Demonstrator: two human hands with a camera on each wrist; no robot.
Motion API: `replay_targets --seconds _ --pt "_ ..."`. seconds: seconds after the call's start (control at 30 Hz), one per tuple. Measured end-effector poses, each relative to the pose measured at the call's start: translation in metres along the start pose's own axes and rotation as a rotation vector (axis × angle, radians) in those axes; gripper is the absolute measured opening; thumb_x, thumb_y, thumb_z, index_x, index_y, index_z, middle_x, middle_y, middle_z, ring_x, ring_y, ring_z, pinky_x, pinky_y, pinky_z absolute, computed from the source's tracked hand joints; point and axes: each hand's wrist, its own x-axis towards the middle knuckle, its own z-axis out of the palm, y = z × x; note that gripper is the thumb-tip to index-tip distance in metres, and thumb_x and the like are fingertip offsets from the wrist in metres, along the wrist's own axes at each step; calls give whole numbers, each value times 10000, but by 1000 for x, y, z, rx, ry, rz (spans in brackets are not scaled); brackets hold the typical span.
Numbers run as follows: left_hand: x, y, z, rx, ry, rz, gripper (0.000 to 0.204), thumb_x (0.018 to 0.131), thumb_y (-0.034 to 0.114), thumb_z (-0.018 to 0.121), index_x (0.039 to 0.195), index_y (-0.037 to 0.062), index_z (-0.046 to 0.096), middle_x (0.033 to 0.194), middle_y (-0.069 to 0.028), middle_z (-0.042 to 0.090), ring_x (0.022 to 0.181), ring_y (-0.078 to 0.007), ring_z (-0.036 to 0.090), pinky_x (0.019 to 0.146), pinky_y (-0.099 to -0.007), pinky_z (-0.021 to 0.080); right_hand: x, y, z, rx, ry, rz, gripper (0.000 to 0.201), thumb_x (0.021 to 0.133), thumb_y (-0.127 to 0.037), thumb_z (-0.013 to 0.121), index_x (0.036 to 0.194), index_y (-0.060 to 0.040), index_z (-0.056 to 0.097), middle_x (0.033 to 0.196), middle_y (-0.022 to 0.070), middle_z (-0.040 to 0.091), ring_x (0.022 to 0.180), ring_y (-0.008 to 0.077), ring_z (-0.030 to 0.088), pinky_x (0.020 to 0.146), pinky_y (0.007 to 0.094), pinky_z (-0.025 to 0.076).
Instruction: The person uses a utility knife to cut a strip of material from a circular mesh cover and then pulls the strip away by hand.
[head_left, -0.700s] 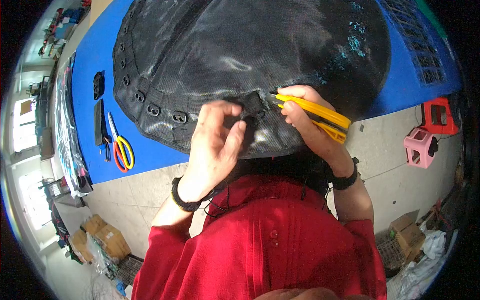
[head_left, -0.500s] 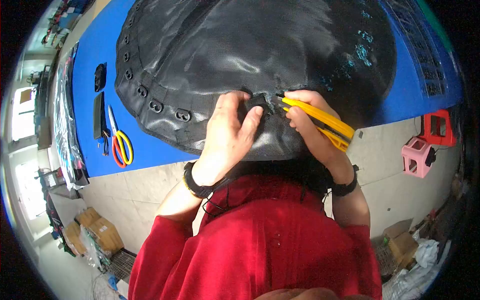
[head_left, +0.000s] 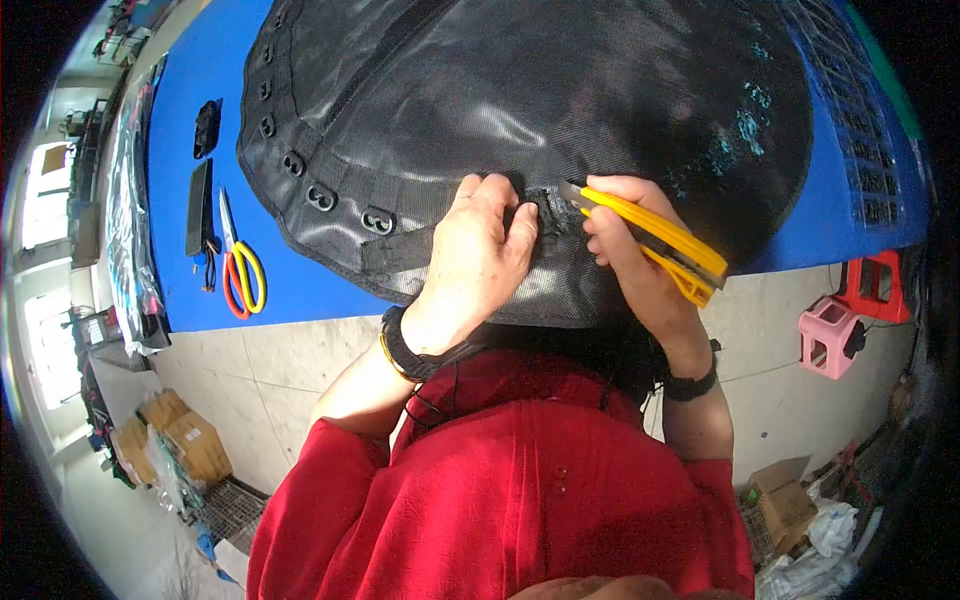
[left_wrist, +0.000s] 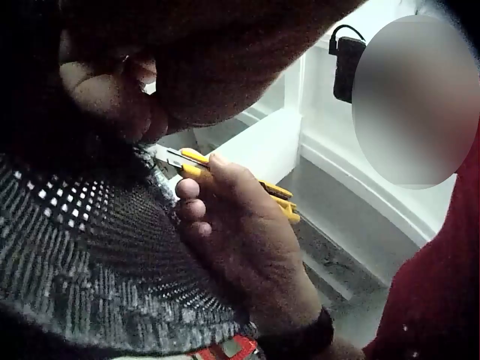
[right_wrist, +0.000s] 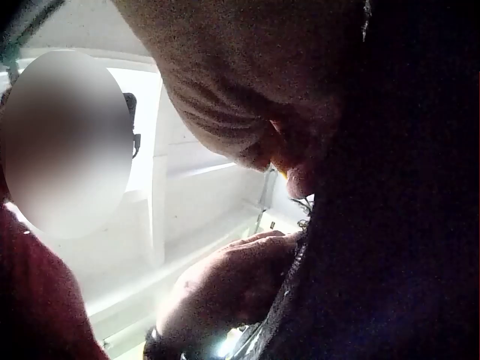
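Note:
A large black mesh sheet (head_left: pixel 470 90) with a rounded edge covers much of the blue tabletop. My left hand (head_left: pixel 475 255) rests on its near part, fingers bent over a black strap (head_left: pixel 400 248) and pinching it beside a frayed patch (head_left: pixel 562 212). In my right hand (head_left: pixel 640 255) is a pair of yellow thread snips (head_left: pixel 675 245), their tips right at that frayed patch. The left wrist view shows the snips (left_wrist: pixel 196 159) between thumb and fingers, two metal blades pointing toward the left hand (left_wrist: pixel 112 101). In the right wrist view the sheet is mostly dark.
Black two-hole plastic fittings (head_left: pixel 378 220) line the sheet's left edge. Scissors with red and yellow handles (head_left: pixel 243 275) lie on the blue tabletop (head_left: pixel 300 295) at left, near a dark slim case (head_left: pixel 200 205). Pink (head_left: pixel 828 335) and red stools (head_left: pixel 873 285) stand on the floor at right.
My left hand has moved right and come down onto the strap, its fingers bending closer in. The snips have stayed by the frayed patch. The head view has shifted slightly.

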Motion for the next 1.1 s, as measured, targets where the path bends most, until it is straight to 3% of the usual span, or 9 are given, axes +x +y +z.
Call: replay_targets --seconds 0.67,1.1 --pt "0 -5 3 3 18 38 181 935 135 732 921 8 604 826 -179 581 771 -370 603 699 -456 492 6 17 3 0 -67 -75 231 1010 -79 676 1231 -18 648 1167 124 715 1062 230 702 960 353 554" --pt "-2 -4 4 5 26 44 193 941 157 722 926 2 608 851 -191 591 795 -387 611 722 -468 496 1 11 0 -10 -86 -66 199 1008 -94 652 1191 -16 667 1123 110 717 1040 211 698 949 334 544"
